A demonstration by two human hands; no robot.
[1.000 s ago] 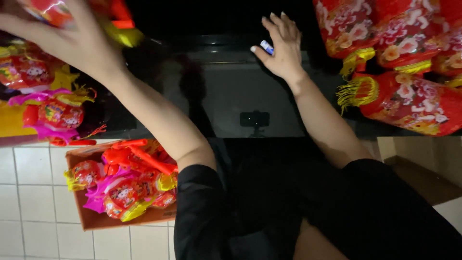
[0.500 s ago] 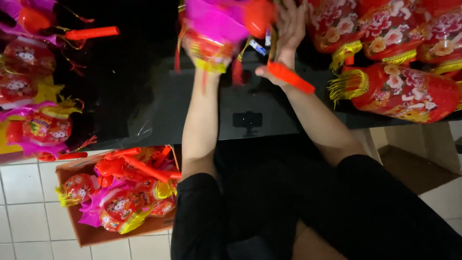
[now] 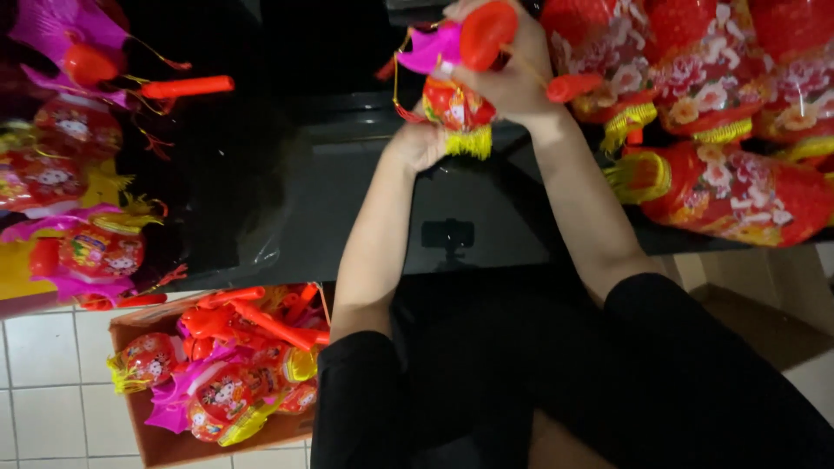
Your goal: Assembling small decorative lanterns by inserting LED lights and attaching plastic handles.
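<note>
Upright, lantern (image 3: 458, 108) tassels down

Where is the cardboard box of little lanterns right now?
In the head view, the cardboard box sits on the white tiled floor at lower left, beside the person's left arm and below the dark table.

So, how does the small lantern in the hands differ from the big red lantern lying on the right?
The small lantern hangs upright, held by both hands; the big red lantern lies on its side on the dark table. The small lantern has a pink top, while the big red lantern shows white flowers. Both have yellow fringe.
</note>
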